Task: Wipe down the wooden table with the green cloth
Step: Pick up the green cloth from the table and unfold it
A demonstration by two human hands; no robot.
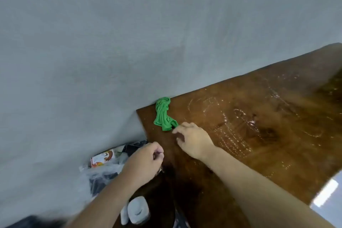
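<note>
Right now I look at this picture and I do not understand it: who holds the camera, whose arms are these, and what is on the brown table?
There is no machine here. A person wears one camera on the head, looking forward and down, so the two bare arms are that person's own. The right hand reaches with open fingers to the crumpled green cloth; its fingertips are at the cloth's near end, but no grip has closed on it. The left hand is curled loosely at the table's edge; I cannot tell if it holds anything. The cloth lies near the corner of the brown wooden table, which carries whitish dotted marks. Beside the table, lower down, are clear plastic bags.
</note>
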